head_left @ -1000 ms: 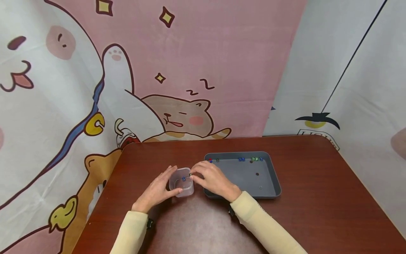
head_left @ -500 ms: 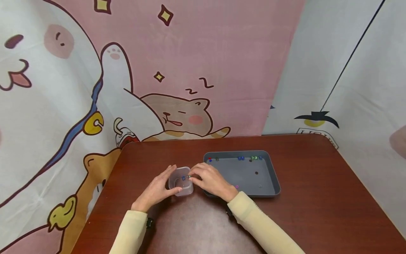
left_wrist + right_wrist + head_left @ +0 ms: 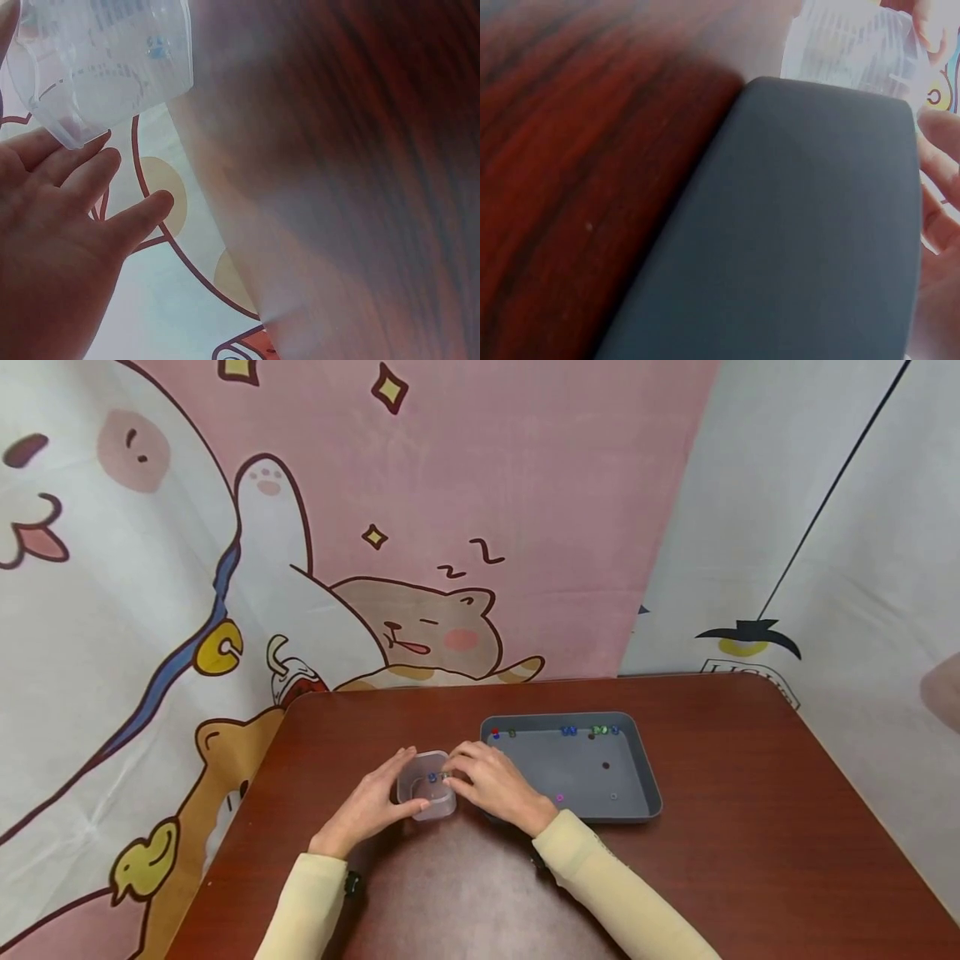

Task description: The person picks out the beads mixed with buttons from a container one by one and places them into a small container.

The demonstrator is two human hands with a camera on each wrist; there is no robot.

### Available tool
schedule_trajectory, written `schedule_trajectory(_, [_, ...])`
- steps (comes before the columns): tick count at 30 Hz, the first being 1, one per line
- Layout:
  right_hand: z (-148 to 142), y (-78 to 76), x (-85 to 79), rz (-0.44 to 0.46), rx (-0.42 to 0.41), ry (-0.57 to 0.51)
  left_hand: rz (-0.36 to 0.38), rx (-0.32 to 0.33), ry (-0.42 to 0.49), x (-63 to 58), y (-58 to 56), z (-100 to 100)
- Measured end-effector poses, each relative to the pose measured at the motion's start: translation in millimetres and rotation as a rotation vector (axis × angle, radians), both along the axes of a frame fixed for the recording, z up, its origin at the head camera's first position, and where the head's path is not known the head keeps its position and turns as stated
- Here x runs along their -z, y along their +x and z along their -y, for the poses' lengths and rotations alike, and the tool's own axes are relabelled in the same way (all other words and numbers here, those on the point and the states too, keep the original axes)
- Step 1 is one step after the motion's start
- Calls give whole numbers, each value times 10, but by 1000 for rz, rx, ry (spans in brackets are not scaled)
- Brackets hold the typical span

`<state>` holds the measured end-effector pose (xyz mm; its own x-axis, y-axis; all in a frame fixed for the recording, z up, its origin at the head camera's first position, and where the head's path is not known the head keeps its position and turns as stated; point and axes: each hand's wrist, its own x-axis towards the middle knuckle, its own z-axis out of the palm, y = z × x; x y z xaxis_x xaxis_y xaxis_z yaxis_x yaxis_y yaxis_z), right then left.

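Right hand (image 3: 495, 785): one, thumb and forefinger pinching a small pale piece (image 3: 445, 774), too small to identify, at the container's right rim. Left hand (image 3: 371, 810): one, thumb and fingers parted, holding the container between them.

Clear container (image 3: 441, 809): one, thin translucent plastic, squarish with rounded corners, upright on the table just left of the tray; at least one blue bead (image 3: 432, 777) inside.

Grey tray (image 3: 585, 777): one, shallow, smooth, matt, rounded rectangle. Its near left corner lies behind the right hand; its wall fills much of the right wrist view, masking the right fingertips there. Small pieces visible within, twelve: four blue, two green (image 3: 600, 729), two brown, one red, one olive, one pink (image 3: 559, 797), one pale ring (image 3: 613, 796). Most sit along the far wall.

Sleeves (image 3: 622, 889): two, cream fabric.

Table (image 3: 450, 902): one, red-brown, wood-grained, glossy near the front.

Backdrop (image 3: 540, 485): creased cloth behind the table, pink and white, printed with cartoon animals, four-pointed stars and a hanging lamp.
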<state>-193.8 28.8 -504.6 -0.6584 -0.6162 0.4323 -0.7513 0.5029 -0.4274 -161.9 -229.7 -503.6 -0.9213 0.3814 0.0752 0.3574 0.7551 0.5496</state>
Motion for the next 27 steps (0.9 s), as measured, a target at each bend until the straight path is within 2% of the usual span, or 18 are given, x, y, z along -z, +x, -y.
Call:
schedule_trajectory(7, [8,20,-14,2,3,9,1,7,16,-7,-2,9])
schedule_trajectory(15, [-43,-12,-82,61,-4,21,-1,14,19,-24,-41,10])
schedule_trajectory(27, [-344,-6,-348,98,21,34,12,-5,-1,-13,-22,2])
